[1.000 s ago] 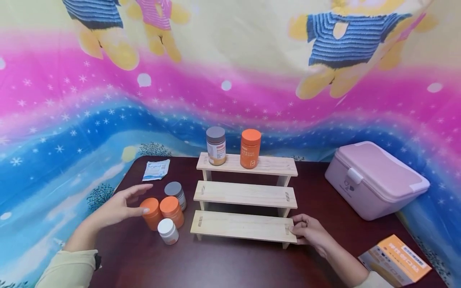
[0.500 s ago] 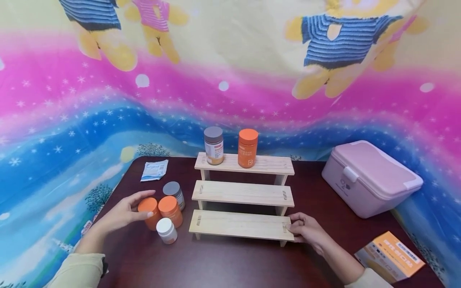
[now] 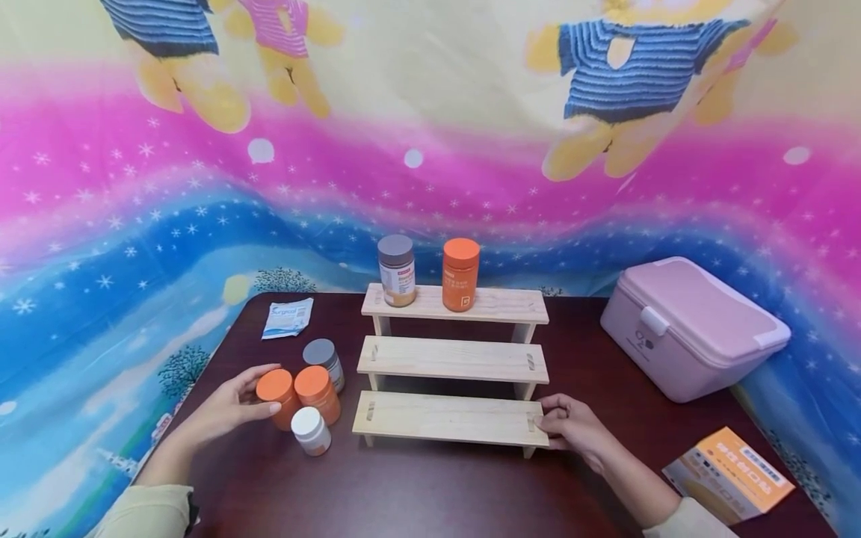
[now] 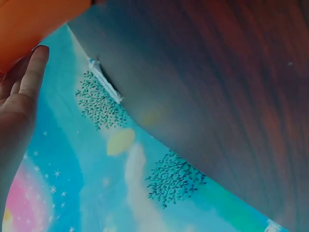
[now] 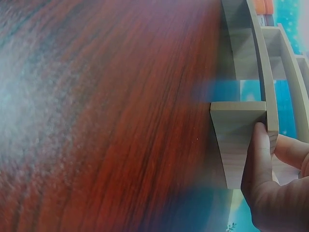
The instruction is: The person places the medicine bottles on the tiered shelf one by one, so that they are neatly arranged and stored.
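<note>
On the left, my left hand (image 3: 229, 409) grips an orange-lidded bottle (image 3: 276, 396), thumb on the near side and fingers behind it. In the left wrist view its fingers lie against the orange bottle (image 4: 34, 24). Beside it stand a second orange bottle (image 3: 319, 392), a grey-lidded bottle (image 3: 325, 359) and a small white bottle (image 3: 312, 431). My right hand (image 3: 575, 433) pinches the right end of the lowest step of a three-tier wooden rack (image 3: 447, 420). The right wrist view shows the thumb and fingers around that board end (image 5: 272, 121).
The top step holds a grey-lidded bottle (image 3: 397, 273) and an orange bottle (image 3: 460, 276). A white-blue packet (image 3: 287, 318) lies at the back left. To the right are a pink lidded box (image 3: 693, 329) and an orange-white carton (image 3: 733, 474). A printed cloth (image 3: 430, 187) hangs behind the dark table (image 3: 377, 493).
My left hand has moved in around the leftmost orange bottle and closed on it. My right hand stays on the rack's lowest step. The head view has shifted slightly.
</note>
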`<state>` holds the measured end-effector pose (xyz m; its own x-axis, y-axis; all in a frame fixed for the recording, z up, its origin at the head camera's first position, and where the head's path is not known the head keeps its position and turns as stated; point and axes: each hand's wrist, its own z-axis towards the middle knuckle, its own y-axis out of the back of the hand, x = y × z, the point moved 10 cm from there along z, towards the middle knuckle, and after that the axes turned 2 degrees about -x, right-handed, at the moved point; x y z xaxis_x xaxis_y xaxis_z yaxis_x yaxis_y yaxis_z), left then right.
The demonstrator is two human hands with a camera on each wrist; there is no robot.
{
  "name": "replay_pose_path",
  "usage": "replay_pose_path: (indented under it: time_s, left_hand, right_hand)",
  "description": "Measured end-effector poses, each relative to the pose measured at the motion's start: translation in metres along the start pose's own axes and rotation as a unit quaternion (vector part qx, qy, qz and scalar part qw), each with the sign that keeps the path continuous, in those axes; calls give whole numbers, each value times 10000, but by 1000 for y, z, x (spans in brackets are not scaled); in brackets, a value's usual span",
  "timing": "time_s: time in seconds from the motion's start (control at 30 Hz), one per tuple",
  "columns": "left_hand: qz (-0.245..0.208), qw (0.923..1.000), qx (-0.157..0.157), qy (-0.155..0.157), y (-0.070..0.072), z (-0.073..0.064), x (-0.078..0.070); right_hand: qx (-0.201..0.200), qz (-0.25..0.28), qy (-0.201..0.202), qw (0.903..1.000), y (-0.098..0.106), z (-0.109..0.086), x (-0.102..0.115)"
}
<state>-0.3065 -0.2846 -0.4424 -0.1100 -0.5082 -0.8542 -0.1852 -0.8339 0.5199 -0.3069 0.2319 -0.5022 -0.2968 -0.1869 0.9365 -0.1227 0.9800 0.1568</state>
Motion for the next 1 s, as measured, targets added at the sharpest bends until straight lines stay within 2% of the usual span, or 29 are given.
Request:
replay_pose_path:
  time_s: [0.33, 0.57, 0.8, 1.0]
  left_hand:
    - [-396, 9983, -323, 295, -1, -2, 11]
    - [-271, 9971, -529, 478, 1, -3, 12]
    - [-197, 9965, -684, 444, 10, -4, 0]
    - [-141, 9965, -754, 346, 22, -4, -22]
  right_hand:
    - [100, 122, 77, 9998, -2, -2, 4]
    - [112, 186, 47, 9998, -3, -2, 1]
    - [133, 274, 30, 9995, -2, -1, -1]
    - [120, 218, 29, 9997, -2, -2, 1]
